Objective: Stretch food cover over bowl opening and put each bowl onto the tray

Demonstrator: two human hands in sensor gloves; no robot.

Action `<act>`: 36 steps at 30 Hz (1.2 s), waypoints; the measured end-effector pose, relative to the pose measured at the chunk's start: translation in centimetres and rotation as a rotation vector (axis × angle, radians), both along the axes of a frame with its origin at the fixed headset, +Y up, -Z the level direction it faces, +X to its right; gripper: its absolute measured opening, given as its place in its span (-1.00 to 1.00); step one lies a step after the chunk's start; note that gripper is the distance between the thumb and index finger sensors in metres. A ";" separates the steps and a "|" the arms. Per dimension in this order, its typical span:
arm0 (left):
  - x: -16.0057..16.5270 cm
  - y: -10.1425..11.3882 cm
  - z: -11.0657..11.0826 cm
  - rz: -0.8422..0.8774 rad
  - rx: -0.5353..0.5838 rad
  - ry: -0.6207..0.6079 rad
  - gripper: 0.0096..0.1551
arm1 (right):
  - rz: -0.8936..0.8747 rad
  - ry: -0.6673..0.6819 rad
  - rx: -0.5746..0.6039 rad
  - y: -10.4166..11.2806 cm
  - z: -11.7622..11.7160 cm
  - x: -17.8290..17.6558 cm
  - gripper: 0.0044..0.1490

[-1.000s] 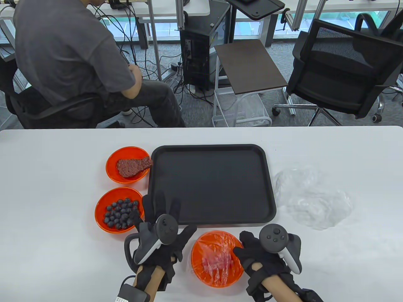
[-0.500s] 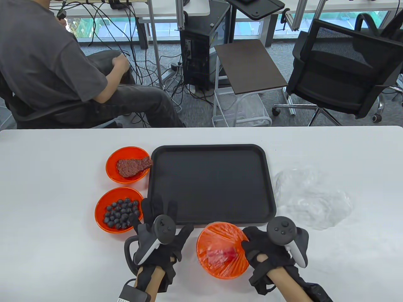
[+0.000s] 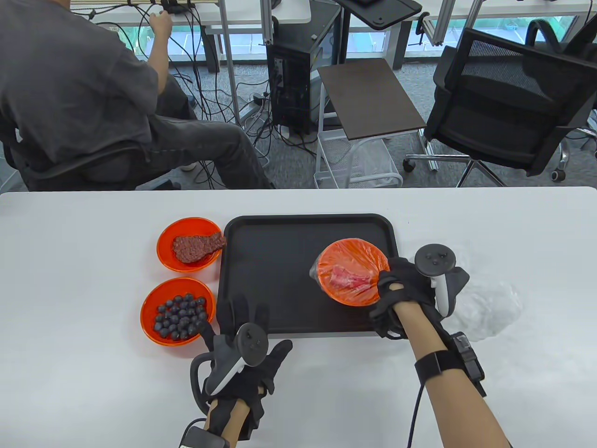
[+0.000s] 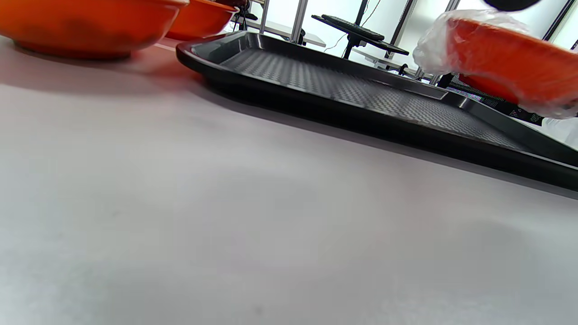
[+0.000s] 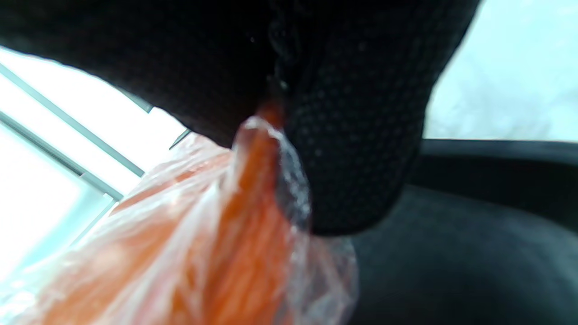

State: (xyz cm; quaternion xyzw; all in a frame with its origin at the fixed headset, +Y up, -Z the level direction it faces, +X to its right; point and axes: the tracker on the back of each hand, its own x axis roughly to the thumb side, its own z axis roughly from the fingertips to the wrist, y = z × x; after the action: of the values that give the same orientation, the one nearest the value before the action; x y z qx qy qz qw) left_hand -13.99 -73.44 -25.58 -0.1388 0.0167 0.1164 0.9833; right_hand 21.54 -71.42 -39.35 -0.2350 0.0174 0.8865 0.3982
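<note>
Showing covered bowl (image 4: pixel 505 63) clear above tray (image 4: pixel 343 85) in left wrist view only | gripping its rim, right hand (image 3: pixel 405 291) | resting spread, left hand (image 3: pixel 242 345) | counting three bowls

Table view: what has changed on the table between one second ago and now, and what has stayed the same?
The right hand, gripping the covered bowl by its rim, carried it from the table's near edge out over the tray; the left wrist view shows it still off the tray floor. The left hand stayed open on the table. The blueberry bowl, meat bowl and spare covers did not move.
</note>
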 end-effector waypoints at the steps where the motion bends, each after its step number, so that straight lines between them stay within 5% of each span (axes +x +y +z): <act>1: 0.1 -0.1 0.0 -0.002 0.000 -0.003 0.09 | -0.009 -0.033 -0.007 -0.3 -0.7 0.1 -0.30; 14: 0.7 -0.8 -0.2 -0.021 -0.066 -0.035 0.08 | -0.104 -0.332 -0.116 -3.4 -4.3 1.0 -0.27; 27: 1.1 -0.8 -0.1 -0.003 -0.083 -0.051 0.09 | -0.118 -0.349 -0.156 -4.2 -5.2 0.4 -0.24; 36: 1.1 -0.9 -0.1 0.013 -0.099 -0.057 0.09 | -0.137 -0.303 -0.091 -3.0 -4.1 0.7 -0.02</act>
State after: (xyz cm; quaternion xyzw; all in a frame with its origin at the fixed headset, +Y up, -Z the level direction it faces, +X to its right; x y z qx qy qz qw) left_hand -12.85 -74.33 -25.66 -0.1905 -0.0063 0.1179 0.9746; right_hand 22.22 -74.45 -43.41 -0.3821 0.0132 0.8100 0.4447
